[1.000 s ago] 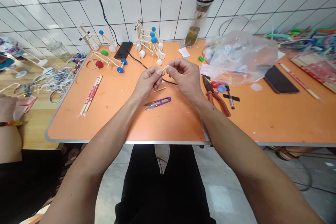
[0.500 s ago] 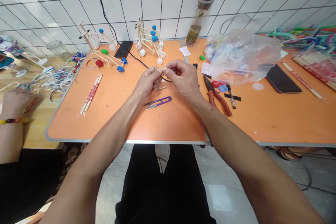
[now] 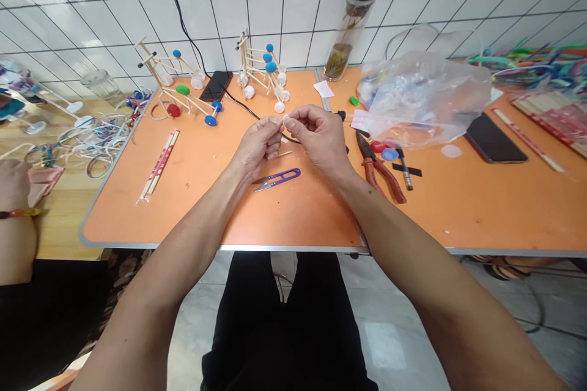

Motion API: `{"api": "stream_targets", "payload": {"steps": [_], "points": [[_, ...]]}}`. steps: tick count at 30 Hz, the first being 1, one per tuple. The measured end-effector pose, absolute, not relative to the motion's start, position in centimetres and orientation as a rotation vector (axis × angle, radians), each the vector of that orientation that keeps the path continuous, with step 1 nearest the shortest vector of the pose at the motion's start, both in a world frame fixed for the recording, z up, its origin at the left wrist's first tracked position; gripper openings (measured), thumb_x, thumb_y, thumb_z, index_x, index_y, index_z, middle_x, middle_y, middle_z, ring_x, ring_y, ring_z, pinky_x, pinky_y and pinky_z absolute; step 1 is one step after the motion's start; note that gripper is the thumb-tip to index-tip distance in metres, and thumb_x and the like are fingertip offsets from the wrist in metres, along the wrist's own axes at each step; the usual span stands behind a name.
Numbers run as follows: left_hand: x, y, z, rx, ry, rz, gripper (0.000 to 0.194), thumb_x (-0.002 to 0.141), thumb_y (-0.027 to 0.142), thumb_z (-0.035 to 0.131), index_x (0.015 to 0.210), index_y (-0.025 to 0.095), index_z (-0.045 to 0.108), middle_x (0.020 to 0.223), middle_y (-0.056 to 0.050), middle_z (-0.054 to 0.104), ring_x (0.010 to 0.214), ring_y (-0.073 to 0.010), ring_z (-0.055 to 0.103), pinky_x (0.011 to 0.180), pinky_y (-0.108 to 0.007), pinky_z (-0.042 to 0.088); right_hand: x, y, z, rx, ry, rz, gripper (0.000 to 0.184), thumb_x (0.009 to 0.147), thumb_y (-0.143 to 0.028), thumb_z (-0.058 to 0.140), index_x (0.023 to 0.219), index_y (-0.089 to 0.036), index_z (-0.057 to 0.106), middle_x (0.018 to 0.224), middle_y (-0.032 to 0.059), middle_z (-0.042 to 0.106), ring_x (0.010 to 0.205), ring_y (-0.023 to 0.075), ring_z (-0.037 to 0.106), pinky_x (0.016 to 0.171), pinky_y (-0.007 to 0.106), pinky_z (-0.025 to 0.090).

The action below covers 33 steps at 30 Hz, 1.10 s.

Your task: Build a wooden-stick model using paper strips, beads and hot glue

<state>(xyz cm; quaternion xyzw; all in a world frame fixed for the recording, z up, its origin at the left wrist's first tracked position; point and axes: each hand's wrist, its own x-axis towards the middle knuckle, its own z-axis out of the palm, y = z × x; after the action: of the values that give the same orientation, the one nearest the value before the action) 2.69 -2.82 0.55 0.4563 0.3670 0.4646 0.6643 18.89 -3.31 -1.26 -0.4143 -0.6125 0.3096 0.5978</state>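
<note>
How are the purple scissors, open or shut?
Open: the purple scissors lie with their two blades spread apart, and a gap shows between them.

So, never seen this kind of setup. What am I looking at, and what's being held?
No machine here: these are a person's own bare left hand and right hand. The view comes from a camera on that person's head, facing forward and down.

The hands are fingertip to fingertip above an orange table. Anything pinched there is too small or hidden to make out.

Nearest the person lie purple snips and red-handled pliers. Wrapped chopsticks lie to the left. At the back are stick models with coloured caps, one with a green cap, plus a bottle and a plastic bag.

At the left edge, that's someone else's hand.
</note>
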Motion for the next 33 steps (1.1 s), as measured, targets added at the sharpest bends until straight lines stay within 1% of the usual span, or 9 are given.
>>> {"api": "stream_targets", "payload": {"steps": [4, 12, 18, 23, 26, 30, 33], "points": [[2.7, -2.74, 0.41, 1.031, 0.831, 1.043, 0.064, 0.098, 0.069, 0.094, 0.083, 0.025, 0.05, 0.06, 0.012, 0.027, 0.045, -0.0051, 0.025, 0.04, -0.018, 0.025, 18.95, -3.2, -1.46, -0.965, -1.439, 0.704, 0.062, 0.094, -0.086, 0.088, 0.093, -0.026, 0.074, 0.089, 0.002, 0.073, 0.085, 0.0199, 0.068, 0.077, 0.034, 0.06], [2.81, -2.97, 0.68, 0.997, 0.816, 1.03, 0.063, 0.099, 0.07, 0.092, 0.084, 0.024, 0.052, 0.06, 0.012, 0.027, 0.046, -0.0049, 0.025, 0.041, -0.017, 0.025, 18.84, -3.24, -1.54, -0.955, -1.421, 0.647, 0.064, 0.093, -0.088, 0.087, 0.091, -0.025, 0.075, 0.088, 0.0022, 0.075, 0.08, 0.0194, 0.068, 0.075, 0.035, 0.059], [2.97, -3.05, 0.95, 0.975, 0.815, 1.0, 0.063, 0.101, 0.063, 0.094, 0.081, 0.024, 0.048, 0.059, 0.013, 0.024, 0.044, -0.0041, 0.022, 0.039, -0.016, 0.023, 19.01, -3.04, -1.72, -0.954, -1.429, 0.645, 0.057, 0.097, -0.08, 0.089, 0.092, -0.025, 0.077, 0.088, 0.0023, 0.077, 0.08, 0.0191, 0.068, 0.074, 0.034, 0.058], [2.94, -3.07, 0.93, 0.943, 0.8, 0.994, 0.062, 0.101, 0.062, 0.094, 0.08, 0.023, 0.051, 0.058, 0.014, 0.022, 0.044, -0.0032, 0.02, 0.039, -0.014, 0.022, 19.17, -2.83, -1.85, -0.938, -1.433, 0.655, 0.054, 0.098, -0.077, 0.089, 0.095, -0.024, 0.078, 0.09, 0.0027, 0.078, 0.082, 0.0192, 0.069, 0.077, 0.034, 0.06], [2.85, -3.22, 0.97, 0.915, 0.796, 0.994, 0.059, 0.1, 0.059, 0.096, 0.082, 0.022, 0.054, 0.058, 0.014, 0.024, 0.044, -0.0025, 0.022, 0.04, -0.013, 0.022, 19.22, -2.72, -1.86, -0.915, -1.434, 0.662, 0.056, 0.096, -0.079, 0.09, 0.096, -0.024, 0.079, 0.092, 0.0029, 0.079, 0.085, 0.0195, 0.071, 0.079, 0.034, 0.062], [2.75, -3.4, 1.04, 0.878, 0.803, 0.995, 0.055, 0.101, 0.052, 0.097, 0.084, 0.021, 0.055, 0.059, 0.014, 0.026, 0.044, -0.0018, 0.024, 0.042, -0.012, 0.022, 19.26, -2.57, -1.89, -0.878, -1.418, 0.681, 0.06, 0.093, -0.082, 0.092, 0.094, -0.023, 0.082, 0.09, 0.0028, 0.081, 0.083, 0.0191, 0.072, 0.077, 0.034, 0.062], [2.71, -3.36, 0.97, 0.88, 0.787, 0.989, 0.053, 0.102, 0.051, 0.096, 0.083, 0.02, 0.057, 0.059, 0.014, 0.027, 0.045, -0.0017, 0.022, 0.042, -0.012, 0.022, 19.36, -2.43, -1.97, -0.86, -1.406, 0.715, 0.062, 0.09, -0.084, 0.094, 0.097, -0.023, 0.086, 0.091, 0.0038, 0.083, 0.084, 0.0197, 0.073, 0.078, 0.034, 0.064]]}}
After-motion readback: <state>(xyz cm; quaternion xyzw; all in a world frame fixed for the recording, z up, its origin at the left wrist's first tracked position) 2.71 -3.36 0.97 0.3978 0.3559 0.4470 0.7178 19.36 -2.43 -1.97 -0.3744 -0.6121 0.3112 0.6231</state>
